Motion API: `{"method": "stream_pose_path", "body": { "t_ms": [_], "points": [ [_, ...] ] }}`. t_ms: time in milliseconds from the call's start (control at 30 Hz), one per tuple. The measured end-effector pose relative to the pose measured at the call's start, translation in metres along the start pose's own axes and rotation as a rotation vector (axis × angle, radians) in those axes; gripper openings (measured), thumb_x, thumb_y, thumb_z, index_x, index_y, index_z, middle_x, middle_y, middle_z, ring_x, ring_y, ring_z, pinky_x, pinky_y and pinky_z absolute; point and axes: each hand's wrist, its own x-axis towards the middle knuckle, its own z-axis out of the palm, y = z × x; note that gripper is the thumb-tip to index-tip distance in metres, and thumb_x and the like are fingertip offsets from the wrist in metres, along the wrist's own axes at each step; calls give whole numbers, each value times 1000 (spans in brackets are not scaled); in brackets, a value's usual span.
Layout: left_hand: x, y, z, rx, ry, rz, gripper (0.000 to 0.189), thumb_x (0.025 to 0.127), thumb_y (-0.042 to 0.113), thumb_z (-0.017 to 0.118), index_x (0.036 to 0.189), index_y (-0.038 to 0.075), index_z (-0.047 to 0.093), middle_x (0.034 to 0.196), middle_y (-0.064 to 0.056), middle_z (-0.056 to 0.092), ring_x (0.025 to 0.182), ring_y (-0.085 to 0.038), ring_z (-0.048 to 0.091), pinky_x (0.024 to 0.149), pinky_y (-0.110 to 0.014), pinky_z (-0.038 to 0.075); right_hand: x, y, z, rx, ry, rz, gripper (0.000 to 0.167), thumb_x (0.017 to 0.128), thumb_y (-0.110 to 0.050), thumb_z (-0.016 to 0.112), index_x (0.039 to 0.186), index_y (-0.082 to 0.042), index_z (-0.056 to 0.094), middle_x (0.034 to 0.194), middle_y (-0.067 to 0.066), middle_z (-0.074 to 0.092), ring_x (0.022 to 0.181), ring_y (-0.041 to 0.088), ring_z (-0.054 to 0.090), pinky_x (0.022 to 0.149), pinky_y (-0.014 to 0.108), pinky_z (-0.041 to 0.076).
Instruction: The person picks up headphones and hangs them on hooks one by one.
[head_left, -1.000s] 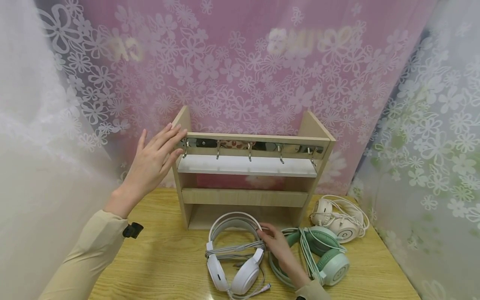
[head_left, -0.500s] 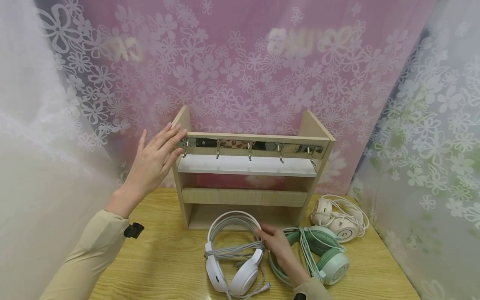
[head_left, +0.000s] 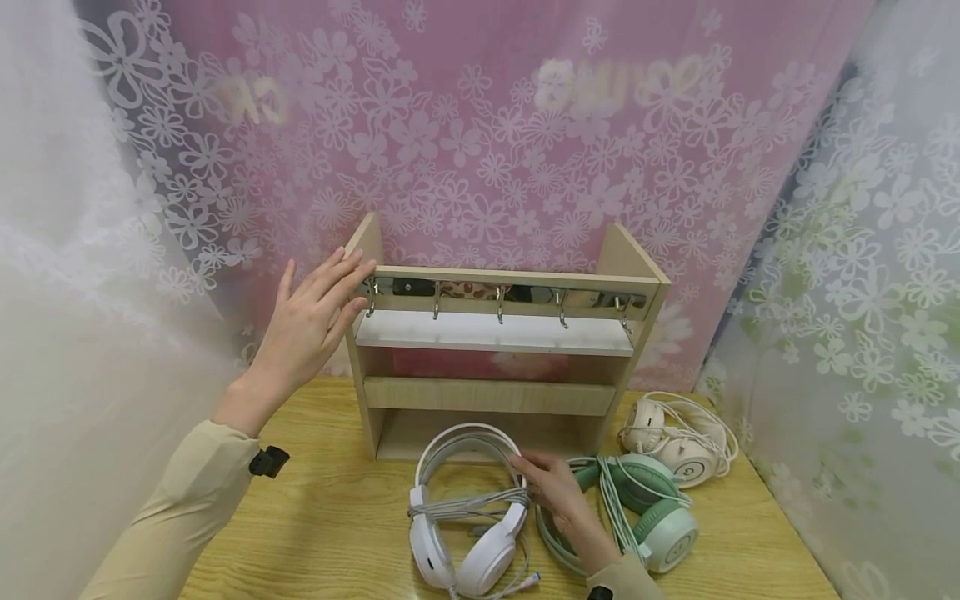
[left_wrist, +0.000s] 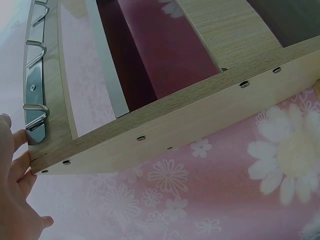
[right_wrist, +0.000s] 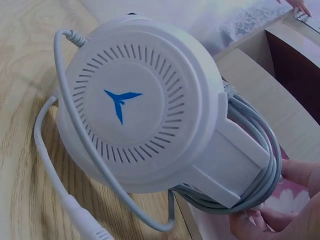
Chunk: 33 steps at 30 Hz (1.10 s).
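Note:
My left hand (head_left: 303,321) lies with extended fingers against the upper left corner of a light wooden shelf rack (head_left: 491,395). In the left wrist view its fingertips touch that corner, beside a metal hook strip (left_wrist: 35,85). My right hand (head_left: 558,496) grips the right side of the headband on white headphones (head_left: 491,554), in front of the rack. Their grey cable is wound across between the ear cups. In the right wrist view one ear cup (right_wrist: 125,105) shows a blue mark, and fingers (right_wrist: 300,172) curl behind the cable. Whether the cups touch the table is unclear.
Green headphones (head_left: 667,533) with a wrapped cable lie just right of my right hand. Cream headphones (head_left: 690,458) lie behind them, near the right curtain (head_left: 862,333). The wooden table (head_left: 322,500) runs under everything, with a pink floral curtain (head_left: 480,125) behind the rack.
The white headphones and my right hand have shifted very slightly to the left. My left hand stays at the rack's corner.

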Motion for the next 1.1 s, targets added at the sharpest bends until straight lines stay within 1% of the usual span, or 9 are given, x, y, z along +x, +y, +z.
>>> {"method": "stream_pose_path", "body": {
  "t_ms": [200, 400, 467, 567, 667, 733, 800, 1000, 1100],
  "points": [
    [0, 1, 0, 0, 1, 0, 49, 106, 31, 53, 154, 21, 46, 158, -5, 44, 151, -24, 31, 123, -63, 3, 1, -3, 6, -31, 24, -23, 56, 96, -28, 72, 133, 11, 57, 114, 16, 68, 89, 15, 63, 72, 34, 57],
    [0, 1, 0, 3, 0, -2, 49, 106, 30, 53, 154, 21, 46, 159, -4, 43, 151, -24, 31, 122, -63, 4, 3, -7, 6, -65, -36, -54, 56, 98, -27, 69, 134, 14, 55, 123, 26, 67, 97, 18, 67, 70, 29, 56],
    [0, 2, 0, 1, -2, -2, 49, 107, 31, 52, 154, 21, 46, 159, -4, 43, 151, -24, 31, 122, -63, 4, 4, -8, 5, -65, -58, -57, 57, 98, -26, 68, 134, 16, 53, 123, 27, 67, 96, 19, 68, 70, 29, 57],
    [0, 2, 0, 1, -1, -1, 48, 107, 32, 52, 154, 21, 46, 159, -4, 43, 151, -24, 31, 122, -63, 4, 5, -9, 4, -57, -102, -62, 57, 100, -26, 65, 133, 18, 52, 115, 24, 69, 86, 16, 69, 70, 29, 59],
    [-1, 2, 0, 2, -1, -2, 48, 107, 32, 51, 154, 21, 46, 159, -4, 43, 151, -25, 31, 122, -63, 4, 6, -10, 2, -50, -149, -79, 54, 101, -25, 63, 130, 20, 54, 103, 16, 72, 76, 15, 71, 70, 30, 60],
    [-1, 2, -1, 3, 0, -2, 48, 107, 32, 51, 154, 21, 46, 159, -4, 43, 151, -25, 32, 122, -63, 4, 6, -10, 1, -53, -169, -94, 51, 102, -25, 61, 128, 19, 56, 99, 12, 72, 74, 14, 71, 70, 29, 60],
    [-1, 2, -1, 2, -1, -2, 48, 107, 32, 51, 153, 21, 46, 159, -4, 43, 151, -25, 32, 122, -63, 4, 6, -9, 2, -56, -172, -104, 50, 103, -25, 61, 127, 18, 57, 100, 13, 74, 73, 14, 72, 68, 27, 59],
    [0, 2, -1, 4, -3, -2, 48, 107, 32, 52, 153, 20, 46, 159, -4, 43, 151, -24, 31, 123, -63, 3, 4, -10, 7, -59, -152, -118, 47, 105, -23, 57, 129, 18, 56, 111, 21, 74, 71, 14, 72, 65, 23, 57],
    [-1, 2, -1, 4, -4, -4, 49, 107, 32, 52, 154, 21, 46, 159, -4, 43, 151, -24, 31, 123, -63, 2, 3, -14, 9, -53, -148, -130, 45, 105, -21, 56, 129, 18, 54, 111, 22, 73, 70, 11, 70, 65, 22, 56]
  ]
}}
